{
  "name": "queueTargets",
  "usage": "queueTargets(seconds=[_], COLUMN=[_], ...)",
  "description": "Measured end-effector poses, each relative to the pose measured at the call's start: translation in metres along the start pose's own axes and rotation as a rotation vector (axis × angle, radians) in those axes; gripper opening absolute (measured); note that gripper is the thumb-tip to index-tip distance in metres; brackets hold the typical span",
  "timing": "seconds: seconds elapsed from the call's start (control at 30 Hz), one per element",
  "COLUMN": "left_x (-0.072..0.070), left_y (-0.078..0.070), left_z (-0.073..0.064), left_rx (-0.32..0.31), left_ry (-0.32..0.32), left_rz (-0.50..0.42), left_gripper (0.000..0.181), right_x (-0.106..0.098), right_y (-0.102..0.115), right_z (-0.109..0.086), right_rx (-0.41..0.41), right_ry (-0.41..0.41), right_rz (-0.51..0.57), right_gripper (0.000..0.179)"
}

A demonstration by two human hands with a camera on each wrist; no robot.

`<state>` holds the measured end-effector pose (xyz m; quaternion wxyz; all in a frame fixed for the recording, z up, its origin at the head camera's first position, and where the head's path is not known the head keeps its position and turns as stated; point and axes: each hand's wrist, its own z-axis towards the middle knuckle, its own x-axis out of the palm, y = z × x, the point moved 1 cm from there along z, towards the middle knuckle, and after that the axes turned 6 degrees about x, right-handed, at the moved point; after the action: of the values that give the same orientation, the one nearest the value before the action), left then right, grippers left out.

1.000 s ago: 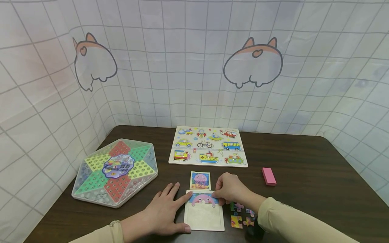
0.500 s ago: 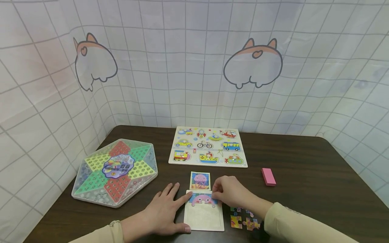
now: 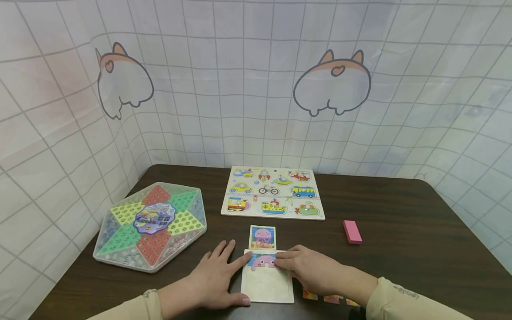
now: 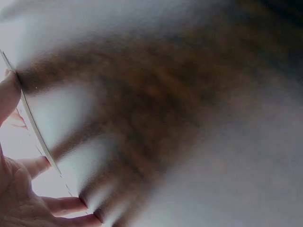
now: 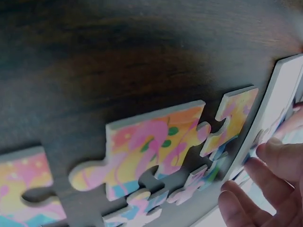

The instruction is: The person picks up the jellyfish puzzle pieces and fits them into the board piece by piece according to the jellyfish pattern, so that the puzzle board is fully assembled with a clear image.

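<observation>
Cream frame (image 3: 267, 286), one hand at each side

Dark brown table (image 3: 400, 213) bears the frame near its 6 o'clock edge, about midway across. The left hand (image 3: 216, 275) lies at the frame's 9 o'clock, fingers spread wide: index fingertip on the corner between 10 and 11, thumb tip at the corner between 7 and 8, the other fingers on the table. The right hand (image 3: 310, 266) reaches in from 4 o'clock, fingers together and nearly straight, their tips resting on the frame at 1 o'clock.

Along the frame's 12 o'clock side runs the top row (image 3: 262, 261), a pink jellyfish face on blue; the right fingers cover one end of it. Loose pieces (image 5: 154, 151) lie picture side up just beside the frame, past 3 o'clock, partly hidden by the right forearm in the head view. The right wrist view shows at least five, in orange, pink, blue and green.

At 12 o'clock, right by the frame, is a jellyfish card (image 3: 262, 237); farther along, a vehicle board (image 3: 285, 190). A pink block (image 3: 352, 232) lies at 2 o'clock, and a six-sided game box (image 3: 154, 218) at 10. Behind everything hangs a checked cloth (image 3: 224, 89).
</observation>
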<state>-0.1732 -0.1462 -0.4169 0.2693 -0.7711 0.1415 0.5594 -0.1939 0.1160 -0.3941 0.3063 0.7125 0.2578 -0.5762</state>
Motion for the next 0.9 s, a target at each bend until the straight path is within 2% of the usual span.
queueTargets(seconds=[0.17,0.33,0.57,0.9], left_x=[-0.0006,-0.0018,-0.0038,-0.0030], left_y=[-0.0002,0.0011,0.0051,0.0058], left_z=[-0.0006,-0.0020,-0.0027,-0.0021], left_rx=[0.000,0.008,0.013,0.023], left_ry=[-0.005,0.000,0.020,0.013], left_rz=[-0.003,-0.024,-0.056,-0.021], left_gripper=[0.095,0.095,0.094,0.094], right_x=[-0.0008,-0.0009,-0.0021,-0.0030], right_y=[0.0019,0.0018,0.0023,0.0031], right_z=[-0.0001,-0.0011,-0.0012,-0.0023], right_rx=[-0.026,-0.047,-0.050,0.000], right_ry=[0.054,0.043,0.051,0.088], right_rz=[-0.172,-0.233,-0.230,-0.152], right_gripper=[0.071,0.073,0.074,0.072])
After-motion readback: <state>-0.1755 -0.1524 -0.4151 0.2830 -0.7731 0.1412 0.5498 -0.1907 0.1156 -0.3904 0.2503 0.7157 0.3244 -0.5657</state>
